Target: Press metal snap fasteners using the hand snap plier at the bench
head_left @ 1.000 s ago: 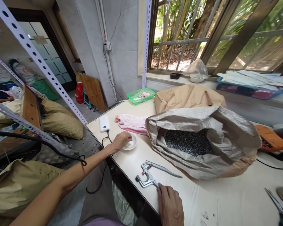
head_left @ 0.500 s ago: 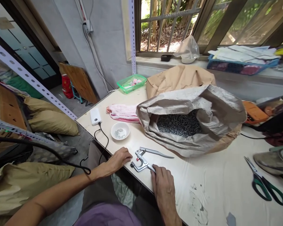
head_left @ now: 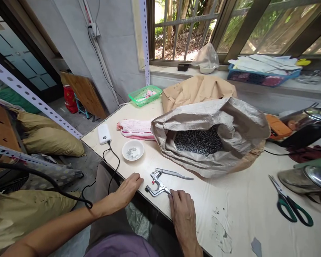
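My left hand (head_left: 128, 188) rests at the table's front edge, its fingers curled together and the tips hidden. Whatever it may hold does not show. Just right of it are grey metal hand pliers (head_left: 160, 187), with a C-shaped jaw, a spring and a small red part. Their two handles are spread apart. My right hand (head_left: 183, 210) has its fingers bent over the end of the lower handle, which disappears beneath them. Beyond my left hand stands a white bowl (head_left: 140, 156) of small metallic pins. A large open sack (head_left: 184, 114) behind the pliers holds many dark, short metal pieces.
A white power bank (head_left: 103, 132) with a black cable lies left of the bowl. Behind are a pink-striped cloth (head_left: 136, 128) and a green basket (head_left: 135, 97). Green-handled scissors (head_left: 291, 207) and a metal pot (head_left: 294, 181) occupy the right side. A grey scrap (head_left: 256, 246) lies near the front.
The view has shifted slightly, moving most things a little left in the picture. Both hands and the pliers keep nearly the same places on the table.
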`<state>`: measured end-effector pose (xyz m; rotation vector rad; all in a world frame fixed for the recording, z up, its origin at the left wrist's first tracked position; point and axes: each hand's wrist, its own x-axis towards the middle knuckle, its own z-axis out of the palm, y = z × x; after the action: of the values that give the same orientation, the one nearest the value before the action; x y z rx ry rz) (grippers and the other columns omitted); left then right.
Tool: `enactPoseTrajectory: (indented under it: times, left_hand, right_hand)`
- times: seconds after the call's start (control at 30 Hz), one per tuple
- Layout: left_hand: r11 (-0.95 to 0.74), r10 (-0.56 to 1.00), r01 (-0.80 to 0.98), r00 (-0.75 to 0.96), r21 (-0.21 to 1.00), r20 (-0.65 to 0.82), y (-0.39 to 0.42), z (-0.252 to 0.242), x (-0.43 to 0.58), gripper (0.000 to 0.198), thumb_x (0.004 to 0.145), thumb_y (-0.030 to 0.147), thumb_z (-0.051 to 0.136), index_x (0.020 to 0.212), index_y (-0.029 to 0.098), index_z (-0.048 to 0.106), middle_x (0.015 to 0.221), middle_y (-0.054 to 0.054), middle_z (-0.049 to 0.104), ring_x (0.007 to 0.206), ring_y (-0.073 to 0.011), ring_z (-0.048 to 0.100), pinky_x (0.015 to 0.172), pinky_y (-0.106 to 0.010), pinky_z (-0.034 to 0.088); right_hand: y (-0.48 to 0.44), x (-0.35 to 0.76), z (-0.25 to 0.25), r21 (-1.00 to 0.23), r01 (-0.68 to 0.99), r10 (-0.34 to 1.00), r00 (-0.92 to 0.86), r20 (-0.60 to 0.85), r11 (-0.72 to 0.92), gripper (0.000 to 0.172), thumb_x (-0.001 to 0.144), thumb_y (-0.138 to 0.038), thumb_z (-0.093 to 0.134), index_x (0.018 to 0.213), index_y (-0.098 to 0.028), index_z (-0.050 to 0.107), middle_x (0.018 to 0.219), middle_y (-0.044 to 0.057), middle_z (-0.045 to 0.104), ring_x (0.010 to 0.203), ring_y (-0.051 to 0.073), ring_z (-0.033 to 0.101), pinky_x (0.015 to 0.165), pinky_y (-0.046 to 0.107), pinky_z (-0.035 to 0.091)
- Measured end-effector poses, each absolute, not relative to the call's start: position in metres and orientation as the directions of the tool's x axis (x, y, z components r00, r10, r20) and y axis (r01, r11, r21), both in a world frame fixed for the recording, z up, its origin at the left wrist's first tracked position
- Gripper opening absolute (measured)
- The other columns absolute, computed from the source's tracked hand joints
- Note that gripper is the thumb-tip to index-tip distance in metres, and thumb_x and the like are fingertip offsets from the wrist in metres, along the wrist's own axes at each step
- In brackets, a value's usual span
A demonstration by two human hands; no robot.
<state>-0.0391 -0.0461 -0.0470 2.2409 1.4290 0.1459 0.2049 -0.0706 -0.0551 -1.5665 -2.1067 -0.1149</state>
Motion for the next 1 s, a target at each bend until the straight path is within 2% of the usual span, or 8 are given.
enactPoseTrajectory:
  times: [0.27, 0.33, 0.4, 0.5, 0.57, 0.67, 1.0]
  left_hand:
    - [-0.337, 0.934, 0.921, 0.353, 0.198, -0.052, -0.045, -0.044, -0.034, 0.021, 0.087, 0.008, 0.038, 0.078, 0.018, 0.055, 0.085, -0.007, 0.055, 0.083, -0.0214, 0.047, 0.077, -0.035, 0.042]
    - [-0.354, 0.928, 0.898, 0.373, 0.263, -0.023, -0.043, -0.038, -0.031, 0.023, 0.089, 0.011, 0.038, 0.076, 0.018, 0.056, 0.083, -0.008, 0.058, 0.082, -0.0213, 0.050, 0.075, -0.035, 0.043]
    - [-0.318, 0.936, 0.843, 0.353, 0.433, 0.000, -0.040, -0.029, -0.026, 0.021, 0.089, 0.015, 0.041, 0.079, 0.017, 0.059, 0.082, -0.008, 0.061, 0.080, -0.0195, 0.053, 0.074, -0.032, 0.045]
    - [-0.077, 0.972, 0.697, 0.211, 0.712, -0.100, -0.033, -0.016, -0.013, 0.014, 0.083, 0.021, 0.051, 0.084, 0.016, 0.064, 0.075, -0.004, 0.064, 0.070, -0.0149, 0.056, 0.066, -0.025, 0.045]
    - [0.093, 0.964, 0.594, 0.146, 0.799, -0.221, -0.027, -0.012, -0.004, 0.014, 0.078, 0.023, 0.055, 0.082, 0.014, 0.065, 0.070, -0.002, 0.064, 0.063, -0.0130, 0.056, 0.060, -0.022, 0.044]
    - [0.173, 0.947, 0.528, 0.144, 0.832, -0.289, -0.023, -0.013, 0.004, 0.017, 0.074, 0.027, 0.058, 0.078, 0.013, 0.066, 0.070, -0.002, 0.065, 0.062, -0.0124, 0.055, 0.058, -0.021, 0.042]
    - [0.139, 0.932, 0.601, 0.189, 0.787, -0.308, -0.029, -0.020, 0.001, 0.018, 0.073, 0.028, 0.059, 0.075, 0.014, 0.069, 0.074, -0.002, 0.067, 0.066, -0.0132, 0.056, 0.061, -0.021, 0.042]
  right_hand:
    - [-0.069, 0.205, -0.053, -0.238, 0.905, 0.858, -0.212, 0.468, 0.353, 0.016, 0.092, -0.023, 0.040, 0.094, -0.020, 0.055, 0.079, 0.004, 0.054, 0.071, 0.016, 0.045, 0.066, 0.030, 0.033]
    - [-0.069, 0.205, -0.054, -0.227, 0.910, 0.858, -0.211, 0.468, 0.348, 0.015, 0.092, -0.022, 0.040, 0.088, -0.021, 0.054, 0.077, 0.004, 0.053, 0.069, 0.016, 0.044, 0.065, 0.030, 0.032]
    - [-0.069, 0.205, -0.054, -0.216, 0.915, 0.862, -0.212, 0.460, 0.341, 0.015, 0.091, -0.020, 0.040, 0.086, -0.021, 0.054, 0.076, 0.003, 0.053, 0.068, 0.016, 0.044, 0.064, 0.030, 0.032]
    - [-0.071, 0.205, -0.054, -0.206, 0.914, 0.864, -0.228, 0.449, 0.349, 0.015, 0.090, -0.016, 0.041, 0.087, -0.021, 0.055, 0.076, 0.003, 0.053, 0.070, 0.016, 0.044, 0.064, 0.030, 0.032]
    - [-0.072, 0.205, -0.053, -0.196, 0.913, 0.857, -0.239, 0.456, 0.358, 0.016, 0.089, -0.013, 0.041, 0.091, -0.021, 0.055, 0.077, 0.003, 0.054, 0.072, 0.017, 0.045, 0.066, 0.030, 0.033]
    - [-0.074, 0.205, -0.052, -0.177, 0.909, 0.836, -0.252, 0.487, 0.377, 0.021, 0.090, -0.010, 0.037, 0.099, -0.018, 0.055, 0.081, 0.004, 0.055, 0.074, 0.017, 0.046, 0.068, 0.030, 0.035]
    - [-0.076, 0.205, -0.053, -0.136, 0.898, 0.802, -0.296, 0.519, 0.419, 0.031, 0.091, -0.011, 0.030, 0.104, -0.018, 0.056, 0.087, 0.008, 0.057, 0.075, 0.016, 0.049, 0.068, 0.030, 0.039]
